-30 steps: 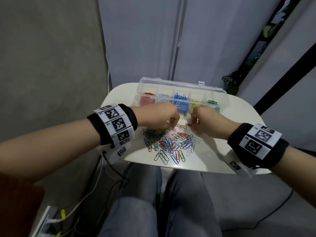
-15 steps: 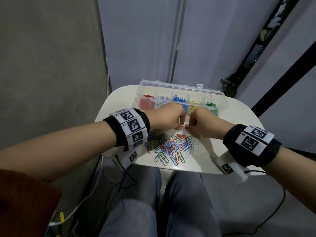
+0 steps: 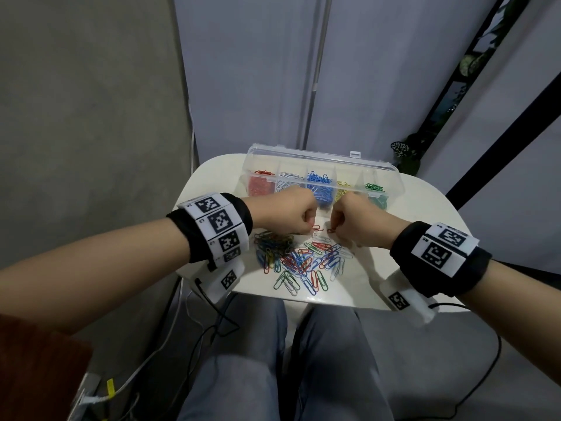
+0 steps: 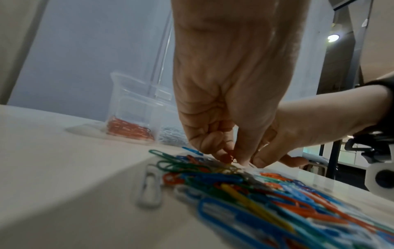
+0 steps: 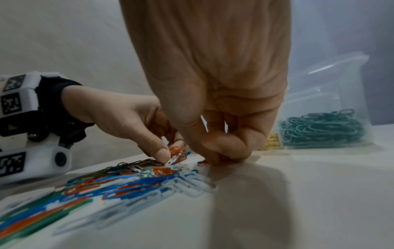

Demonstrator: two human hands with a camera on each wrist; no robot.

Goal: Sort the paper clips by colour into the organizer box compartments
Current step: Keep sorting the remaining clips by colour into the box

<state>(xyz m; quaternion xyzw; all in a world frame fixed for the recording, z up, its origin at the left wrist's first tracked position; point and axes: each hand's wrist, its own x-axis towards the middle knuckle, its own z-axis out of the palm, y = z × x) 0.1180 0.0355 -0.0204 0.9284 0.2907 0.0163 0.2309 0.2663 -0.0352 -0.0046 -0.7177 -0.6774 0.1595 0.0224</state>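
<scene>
Both fists have edged nearer over the mixed paper clips (image 3: 300, 259) on the white worktop (image 3: 425, 208). Left hand (image 3: 288, 212) holds its grip pinched on red clips (image 4: 228, 157); right hand (image 3: 358, 221) pinches a red clip (image 3: 331, 230). Behind them, the organizer box (image 3: 321, 161) holds sorted colours.

I see black-and-white square code tags on the left wristband (image 3: 217, 221) and right wristband (image 3: 441, 249). The tiny letters beside them are too small for me to read.
</scene>
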